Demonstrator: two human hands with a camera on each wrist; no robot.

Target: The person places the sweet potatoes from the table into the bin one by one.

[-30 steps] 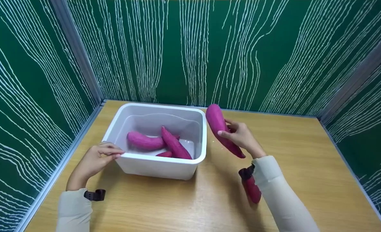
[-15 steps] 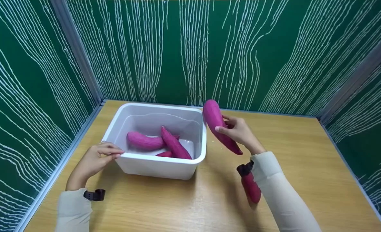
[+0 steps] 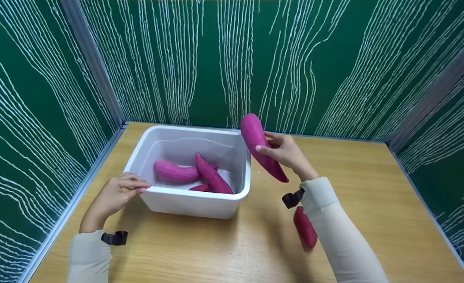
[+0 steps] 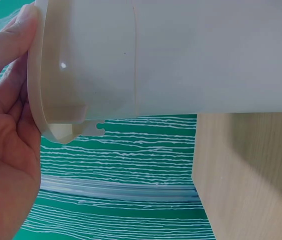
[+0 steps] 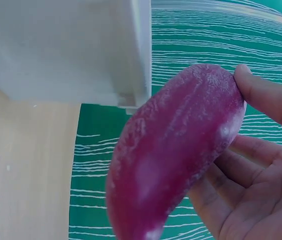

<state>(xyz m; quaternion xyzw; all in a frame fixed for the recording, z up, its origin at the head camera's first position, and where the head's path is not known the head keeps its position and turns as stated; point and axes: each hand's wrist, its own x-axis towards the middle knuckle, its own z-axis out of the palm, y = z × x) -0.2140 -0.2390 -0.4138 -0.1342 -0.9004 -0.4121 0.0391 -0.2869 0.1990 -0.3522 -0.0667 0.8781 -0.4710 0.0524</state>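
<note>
Raised beside the right rim of a white plastic tub [image 3: 194,206] is a pink-purple sweet potato [image 3: 255,137], its thick end up and its tapered tip down to the right. My right hand [image 3: 288,153] grips it between thumb and fingers; the right wrist view shows the sweet potato [image 5: 175,145] close by the tub wall [image 5: 66,55]. At the tub's front left corner my left hand [image 3: 118,196] pinches the rim, thumb and fingers on either side. Inside lie a pale purple sweet potato [image 3: 176,172], a darker one [image 3: 214,175] across it, and a partly hidden red one [image 3: 200,188].
A dark red sweet potato [image 3: 305,230] lies on the wooden table [image 3: 200,251], partly covered by the right sleeve [image 3: 338,224]. Green panels with white wavy lines [image 3: 235,59] enclose the table at the back and both sides.
My right hand has carried its sweet potato up and left to the tub's right rim, uncovering more of the red one on the table. My left hand stays on the rim.
</note>
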